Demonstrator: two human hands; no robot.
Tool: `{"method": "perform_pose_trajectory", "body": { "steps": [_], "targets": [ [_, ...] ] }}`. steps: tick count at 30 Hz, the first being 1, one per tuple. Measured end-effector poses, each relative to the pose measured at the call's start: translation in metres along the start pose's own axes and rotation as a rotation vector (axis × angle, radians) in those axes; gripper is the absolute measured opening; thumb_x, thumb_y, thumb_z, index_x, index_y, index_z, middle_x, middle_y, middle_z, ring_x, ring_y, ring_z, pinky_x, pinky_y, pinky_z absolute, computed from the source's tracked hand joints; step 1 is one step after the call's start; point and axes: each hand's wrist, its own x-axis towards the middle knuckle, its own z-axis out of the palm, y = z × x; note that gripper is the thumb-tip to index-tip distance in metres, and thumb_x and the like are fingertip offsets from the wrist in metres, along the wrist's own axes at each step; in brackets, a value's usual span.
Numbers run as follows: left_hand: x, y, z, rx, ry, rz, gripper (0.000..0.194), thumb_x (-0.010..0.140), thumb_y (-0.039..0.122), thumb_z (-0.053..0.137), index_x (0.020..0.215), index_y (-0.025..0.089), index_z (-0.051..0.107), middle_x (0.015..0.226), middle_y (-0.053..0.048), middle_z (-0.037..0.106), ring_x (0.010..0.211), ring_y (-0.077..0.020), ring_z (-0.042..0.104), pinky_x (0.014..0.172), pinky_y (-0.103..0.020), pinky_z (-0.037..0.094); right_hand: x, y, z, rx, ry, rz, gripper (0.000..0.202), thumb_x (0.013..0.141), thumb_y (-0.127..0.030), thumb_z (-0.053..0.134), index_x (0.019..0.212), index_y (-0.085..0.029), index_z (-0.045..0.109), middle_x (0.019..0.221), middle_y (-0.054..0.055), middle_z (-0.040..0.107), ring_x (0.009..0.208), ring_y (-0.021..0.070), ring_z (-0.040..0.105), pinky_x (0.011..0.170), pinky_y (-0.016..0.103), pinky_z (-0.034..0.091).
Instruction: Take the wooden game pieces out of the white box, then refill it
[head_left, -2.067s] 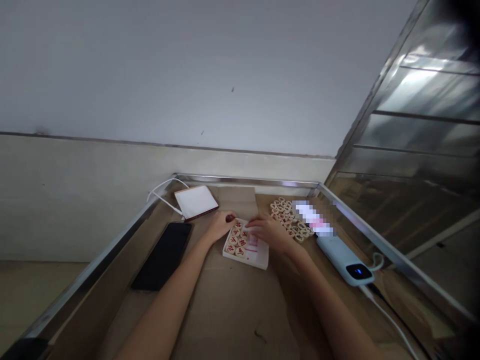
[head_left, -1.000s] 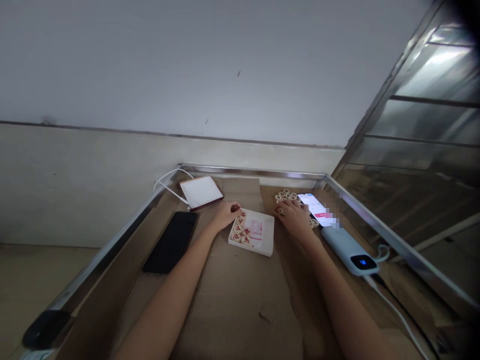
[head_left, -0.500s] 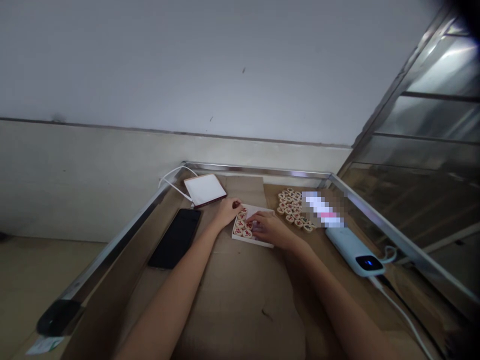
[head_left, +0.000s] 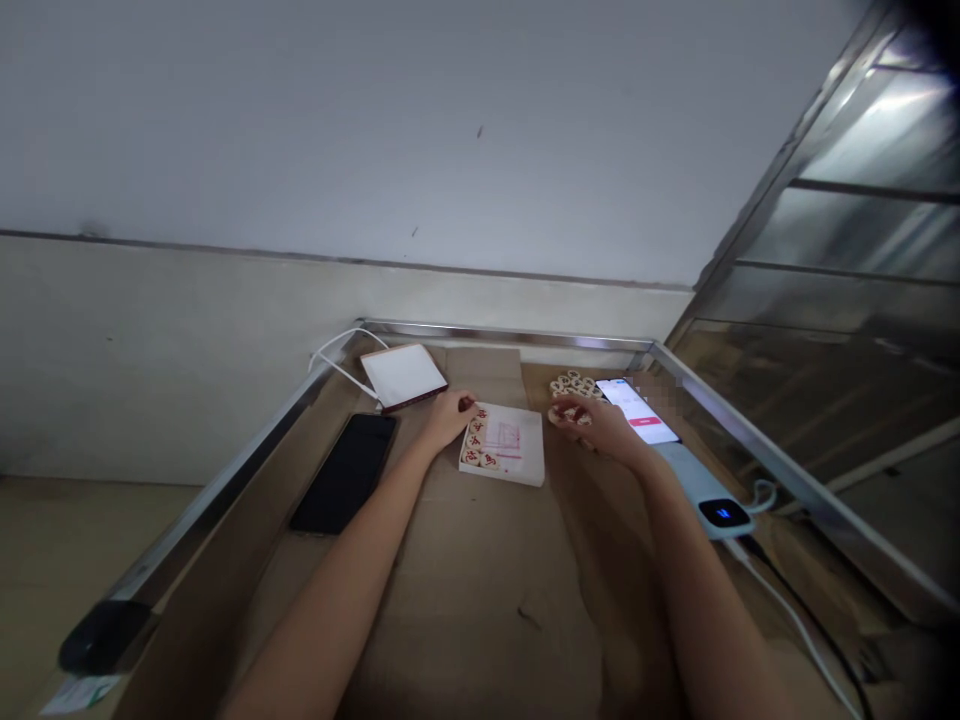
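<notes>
A shallow white box (head_left: 525, 445) lies on the cardboard, with several round pieces (head_left: 475, 440) bearing red characters along its left side and near edge. My left hand (head_left: 452, 415) rests at the box's upper left corner, its fingers curled; what they hold, if anything, is hidden. Over the pile of loose round pieces (head_left: 574, 382) to the right of the box is my right hand (head_left: 592, 418), fingers bent down onto the pieces. Whether it grips one cannot be made out.
A white lid or box (head_left: 405, 375) with a white cable lies at the back left, above a dark phone (head_left: 345, 473). On the right are a lit phone (head_left: 637, 412) and a light blue power bank (head_left: 701, 490) with cables. A metal rail (head_left: 510, 335) edges the table.
My right hand has moved right, out of the box and over the loose pieces. One piece that was near its fingers in the box no longer shows there. My left hand has stayed at the corner.
</notes>
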Motion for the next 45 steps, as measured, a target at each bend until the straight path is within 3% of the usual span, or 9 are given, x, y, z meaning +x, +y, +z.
{"method": "perform_pose_trajectory", "body": {
  "steps": [5, 10, 14, 19, 24, 30, 33, 37, 45],
  "targets": [
    [0.001, -0.002, -0.001, -0.033, 0.008, -0.027, 0.013, 0.076, 0.017, 0.054, 0.080, 0.013, 0.065, 0.078, -0.006, 0.067, 0.071, -0.0150, 0.060, 0.067, -0.025, 0.044, -0.003, 0.008, 0.000, -0.148, -0.159, -0.070, 0.018, 0.077, -0.030, 0.058, 0.092, -0.026, 0.068, 0.098, 0.001, 0.067, 0.089, 0.0181, 0.059, 0.079, 0.031, 0.042],
    [0.000, 0.000, -0.002, -0.033, 0.007, -0.021, 0.013, 0.076, 0.018, 0.053, 0.080, 0.013, 0.065, 0.078, -0.005, 0.067, 0.071, -0.0151, 0.059, 0.067, -0.025, 0.043, 0.000, 0.011, 0.009, -0.398, -0.044, -0.034, 0.024, 0.079, -0.031, 0.057, 0.099, -0.023, 0.067, 0.107, 0.008, 0.060, 0.103, 0.0230, 0.051, 0.089, 0.036, 0.037],
    [0.000, 0.003, -0.002, -0.024, -0.007, -0.011, 0.014, 0.077, 0.017, 0.052, 0.081, 0.012, 0.066, 0.078, -0.006, 0.067, 0.071, -0.0150, 0.059, 0.067, -0.025, 0.042, 0.002, -0.001, 0.013, -0.249, -0.016, -0.153, 0.027, 0.077, -0.025, 0.060, 0.104, -0.022, 0.064, 0.107, 0.007, 0.060, 0.103, 0.0201, 0.051, 0.090, 0.032, 0.038],
    [0.000, 0.004, -0.002, 0.008, 0.000, -0.002, 0.015, 0.076, 0.017, 0.053, 0.082, 0.013, 0.067, 0.078, -0.006, 0.068, 0.070, -0.0154, 0.059, 0.067, -0.025, 0.042, -0.001, -0.044, 0.032, -0.033, -0.197, -0.388, 0.025, 0.079, -0.028, 0.061, 0.103, -0.027, 0.065, 0.110, 0.003, 0.060, 0.104, 0.0175, 0.052, 0.090, 0.031, 0.038],
    [0.001, 0.003, -0.001, 0.062, -0.013, -0.005, 0.015, 0.077, 0.018, 0.053, 0.081, 0.015, 0.067, 0.078, -0.004, 0.068, 0.070, -0.0148, 0.059, 0.068, -0.024, 0.042, -0.006, -0.066, 0.051, 0.037, -0.278, -0.385, 0.025, 0.078, -0.025, 0.061, 0.103, -0.027, 0.064, 0.107, 0.003, 0.062, 0.103, 0.0180, 0.053, 0.087, 0.031, 0.038],
    [0.001, 0.003, -0.003, 0.022, -0.046, 0.032, 0.018, 0.077, 0.021, 0.050, 0.082, 0.016, 0.067, 0.080, -0.003, 0.068, 0.072, -0.0153, 0.059, 0.069, -0.025, 0.042, 0.002, -0.053, 0.046, 0.111, -0.195, -0.300, 0.019, 0.074, -0.025, 0.064, 0.093, -0.021, 0.064, 0.092, 0.001, 0.066, 0.082, 0.0141, 0.057, 0.075, 0.025, 0.040],
    [-0.001, 0.007, -0.006, -0.034, -0.137, 0.082, 0.019, 0.074, 0.021, 0.051, 0.081, 0.015, 0.068, 0.082, -0.003, 0.069, 0.074, -0.0159, 0.060, 0.069, -0.025, 0.042, 0.010, -0.033, 0.038, 0.126, -0.009, -0.164, 0.023, 0.077, -0.025, 0.060, 0.099, -0.021, 0.062, 0.093, 0.002, 0.066, 0.079, 0.0142, 0.057, 0.073, 0.026, 0.040],
    [-0.002, 0.013, -0.009, -0.122, -0.224, 0.062, 0.018, 0.071, 0.023, 0.053, 0.078, 0.015, 0.068, 0.079, -0.003, 0.068, 0.071, -0.0149, 0.059, 0.066, -0.023, 0.042, 0.018, -0.013, 0.036, -0.088, 0.262, 0.012, 0.023, 0.084, -0.030, 0.053, 0.104, -0.024, 0.060, 0.101, 0.004, 0.066, 0.095, 0.0202, 0.055, 0.085, 0.036, 0.034],
    [-0.002, 0.011, -0.007, -0.157, -0.232, 0.041, 0.017, 0.071, 0.022, 0.054, 0.077, 0.015, 0.068, 0.077, -0.003, 0.068, 0.072, -0.0145, 0.058, 0.066, -0.023, 0.043, 0.015, -0.006, 0.042, -0.488, 0.249, 0.036, 0.024, 0.089, -0.030, 0.044, 0.091, -0.021, 0.066, 0.110, 0.009, 0.063, 0.106, 0.0269, 0.045, 0.086, 0.044, 0.026]
  ]
}}
